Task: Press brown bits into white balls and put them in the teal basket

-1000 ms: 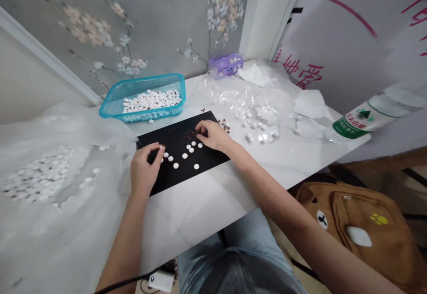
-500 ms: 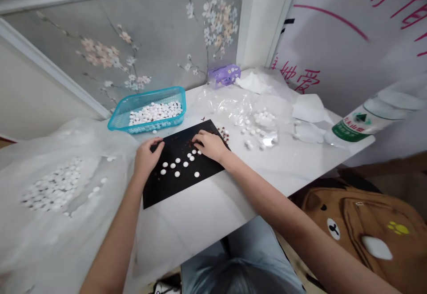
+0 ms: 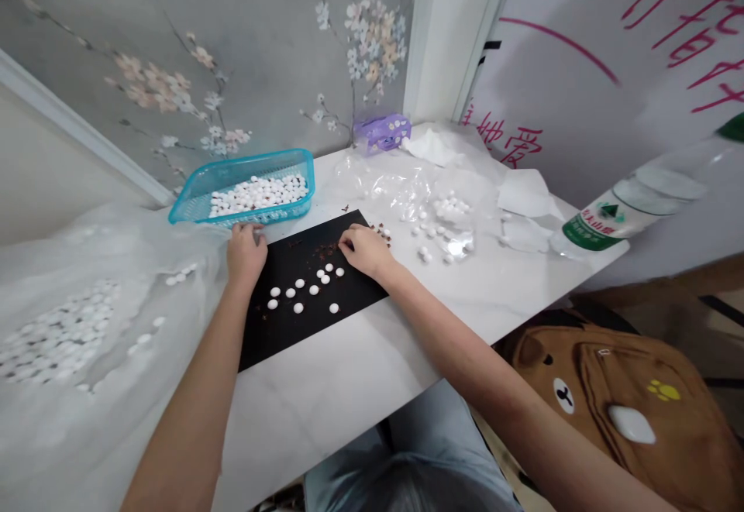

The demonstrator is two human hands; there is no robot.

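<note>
The person's left hand (image 3: pixel 245 253) sits loosely curled at the edge of a black rectangular mat (image 3: pixel 284 338), its fingers at the front rim of a teal plastic mesh basket (image 3: pixel 244 165). No held object shows, but the fingers hide what may lie under them, so I cannot tell whether it grips anything. The right hand (image 3: pixel 365 252) rests palm-down on the far part of the mat, its fingertips (image 3: pixel 344 243) pressed among scattered reddish-brown flecks (image 3: pixel 322 252). It looks closed in a light pinch, though nothing held can be made out.

About a dozen small round white pellets (image 3: pixel 303 291) lie spaced apart on the mat, between the two hands and nearer the viewer. More white pellets (image 3: pixel 259 194) fill the bottom of the basket. Another white pellet heap (image 3: pixel 58 338) lies on a translucent plastic sheet (image 3: pixel 98 450) to the left, and a smaller group (image 3: pixel 442 227) sits on a crumpled clear plastic bag (image 3: pixel 401 183) to the right.

The white marble-patterned surface (image 3: pixel 325 411) carries all this, along with a purple patterned packet (image 3: pixel 382 132), white tissue (image 3: pixel 526 193) and a clear plastic bottle with a green label (image 3: pixel 604 218) lying on its side. Below the edge sits a brown bear-faced backpack (image 3: pixel 593 396).
</note>
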